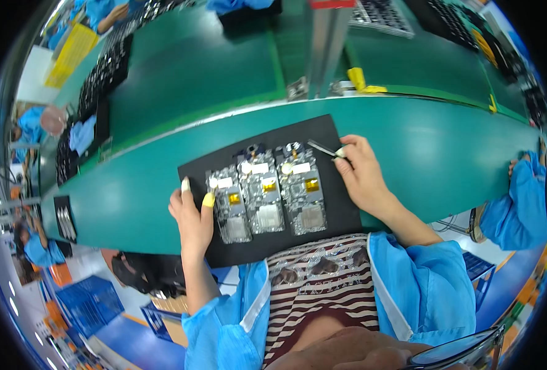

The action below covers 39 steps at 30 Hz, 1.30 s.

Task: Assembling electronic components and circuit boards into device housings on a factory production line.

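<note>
Left hand [193, 223]: at the left edge of the black mat [341, 206], back upward, fingers forward, thumb and forefinger spread wide; thumb in yellow cover [208, 200]; right hand [366, 179]: reaching in from the right, thumb and forefinger pinching a slender metal tool [321, 148], tip leftward; three circuit boards [262, 200]: side by side on mat; both palms hidden; tip contact cannot be told; small board parts indistinct.

My right hand [364, 177] pinches tweezers [324, 149] near three circuit boards [260, 192], side by side on a black mat [341, 213] over the green worktop [430, 154]; my left hand [194, 221] spreads at the mat's left edge.
</note>
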Each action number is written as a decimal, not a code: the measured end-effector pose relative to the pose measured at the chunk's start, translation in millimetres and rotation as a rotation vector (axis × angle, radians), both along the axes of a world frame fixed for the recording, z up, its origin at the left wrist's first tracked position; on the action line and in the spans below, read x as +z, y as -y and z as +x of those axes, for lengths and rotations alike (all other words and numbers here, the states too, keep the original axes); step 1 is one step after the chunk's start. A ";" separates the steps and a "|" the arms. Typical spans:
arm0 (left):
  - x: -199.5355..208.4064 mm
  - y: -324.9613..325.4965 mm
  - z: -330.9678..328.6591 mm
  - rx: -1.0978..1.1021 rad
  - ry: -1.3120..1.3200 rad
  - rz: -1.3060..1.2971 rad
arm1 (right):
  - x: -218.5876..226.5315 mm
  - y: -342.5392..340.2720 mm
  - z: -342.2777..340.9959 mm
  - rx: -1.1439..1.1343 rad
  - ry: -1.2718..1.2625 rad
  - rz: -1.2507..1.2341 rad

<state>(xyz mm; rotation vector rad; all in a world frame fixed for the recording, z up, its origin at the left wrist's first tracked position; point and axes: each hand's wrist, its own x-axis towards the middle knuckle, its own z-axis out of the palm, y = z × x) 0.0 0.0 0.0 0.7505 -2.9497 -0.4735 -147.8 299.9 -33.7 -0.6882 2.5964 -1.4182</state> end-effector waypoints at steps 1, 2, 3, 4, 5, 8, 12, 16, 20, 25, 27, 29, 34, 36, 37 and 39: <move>-9.7 7.6 -3.0 -0.008 -0.014 0.021 | -2.2 4.5 2.1 -0.004 -0.009 -0.011; -16.7 16.4 -5.4 0.007 -0.027 0.037 | -3.6 11.2 3.2 0.015 -0.018 -0.027; -35.2 -34.2 -15.2 0.052 -0.070 0.097 | 4.3 -32.6 -20.4 0.062 -0.060 0.033; -36.7 -40.0 -16.8 0.052 -0.081 0.111 | 7.6 -37.7 -19.3 0.048 -0.069 0.041; -39.7 -44.6 -16.5 0.058 -0.088 0.125 | 10.1 -41.0 -17.7 0.042 -0.076 0.050; -52.5 -39.8 -24.6 0.011 -0.166 0.170 | 15.4 -43.1 -17.0 -0.032 -0.079 0.122; -40.3 -31.1 -32.4 -0.037 -0.147 0.263 | -4.6 -37.5 -17.4 -0.155 -0.072 0.047; -14.3 -9.3 5.7 -0.149 -0.072 0.425 | -16.5 -59.2 10.6 -0.219 0.053 0.007; -16.5 43.8 0.6 -0.120 -0.066 0.382 | -19.0 -51.3 16.7 -0.250 0.180 -0.042; -49.8 146.5 -58.9 -0.102 -0.406 0.072 | -31.3 -39.7 11.2 -0.290 -0.036 -0.076; -61.0 191.3 -88.8 -0.098 -0.512 -0.022 | -31.9 -45.2 6.8 -0.289 -0.030 -0.112; -66.1 234.3 -120.6 -0.014 -0.529 -0.171 | -31.9 -50.8 4.5 -0.319 -0.013 -0.129; -78.5 320.6 -176.1 0.311 -0.274 -0.235 | -26.4 -47.5 7.6 -0.362 -0.036 -0.082; -83.8 341.6 -194.1 0.378 -0.237 -0.233 | -27.0 -47.4 8.4 -0.386 -0.038 -0.073; -86.0 353.4 -196.7 0.422 -0.209 -0.224 | -26.1 -45.6 6.2 -0.381 -0.038 -0.061; -94.7 373.1 -209.2 0.430 -0.171 -0.324 | -24.7 -42.3 5.2 -0.396 -0.021 -0.065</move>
